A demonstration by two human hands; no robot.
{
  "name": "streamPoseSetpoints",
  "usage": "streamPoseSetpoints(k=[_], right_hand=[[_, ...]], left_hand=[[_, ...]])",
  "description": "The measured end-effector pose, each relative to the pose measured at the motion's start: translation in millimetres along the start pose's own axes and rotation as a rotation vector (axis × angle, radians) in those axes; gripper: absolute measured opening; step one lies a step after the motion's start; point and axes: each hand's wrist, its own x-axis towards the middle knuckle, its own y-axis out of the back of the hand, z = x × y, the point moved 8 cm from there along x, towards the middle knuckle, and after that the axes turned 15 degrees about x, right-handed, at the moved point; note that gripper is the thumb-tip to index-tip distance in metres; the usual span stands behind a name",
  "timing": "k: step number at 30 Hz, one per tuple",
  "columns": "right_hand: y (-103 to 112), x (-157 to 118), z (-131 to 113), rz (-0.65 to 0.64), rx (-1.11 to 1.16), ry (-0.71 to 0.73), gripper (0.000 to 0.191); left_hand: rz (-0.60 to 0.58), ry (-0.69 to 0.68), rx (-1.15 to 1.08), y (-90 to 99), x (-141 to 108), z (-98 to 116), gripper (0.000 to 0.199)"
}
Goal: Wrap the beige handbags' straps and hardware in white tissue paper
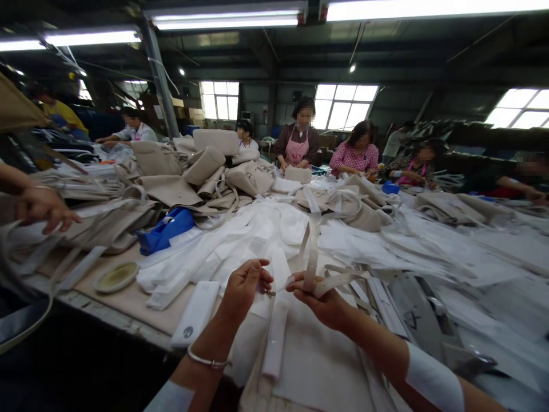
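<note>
My left hand (245, 286), with a silver bangle at its wrist, is closed, fingertips together around a small metal piece (270, 293) too small to make out. Facing it, my right hand (319, 297) grips a looped beige strap (311, 257) that stands up from its fingers and curves off to the right. A narrow gap lies between the two hands. Below them are a beige fabric piece (313, 360) and a wrapped white strip (275, 337).
A white box (196, 312), a tape roll (115, 277) and a blue tape dispenser (166, 230) lie left. White wrapping (257, 229) and beige bags (206, 166) cover the table. Another person's hand (45, 207) reaches in from the left; several people work beyond.
</note>
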Motion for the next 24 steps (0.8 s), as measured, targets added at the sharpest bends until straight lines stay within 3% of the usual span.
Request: streamPoseSetpoints(k=[4, 8, 11, 14, 19, 22, 24], right_hand=[[8.2, -15.5, 2.2, 0.062, 0.160, -0.161, 0.022], [17.9, -20.3, 1.3, 0.210, 0.333, -0.265, 0.027], [19.8, -20.5, -4.0, 0.265, 0.395, -0.275, 0.028], [17.8, -20.5, -11.9, 0.242, 0.339, -0.223, 0.025], [13.3, -22.6, -16.2, 0.179, 0.220, -0.170, 0.023], [13.6, -22.3, -14.2, 0.205, 0.239, -0.182, 0.022], [12.9, -21.3, -12.8, 0.221, 0.273, -0.193, 0.022]], left_hand=[[-0.251, 0.015, -0.325, -11.1, -3.2, 3.4, 0.043], [-0.306, -0.069, -0.230, -13.1, -2.7, 11.0, 0.064], [-0.206, -0.100, -0.049, -9.2, 1.9, 10.4, 0.059], [-0.002, -0.184, 0.197, 3.1, 4.1, 14.9, 0.033], [0.287, -0.584, 0.617, 17.8, -9.3, 49.4, 0.017], [0.303, -0.698, 0.647, 20.7, -14.1, 62.5, 0.003], [0.290, -0.719, 0.668, 21.0, -14.4, 68.0, 0.010]])
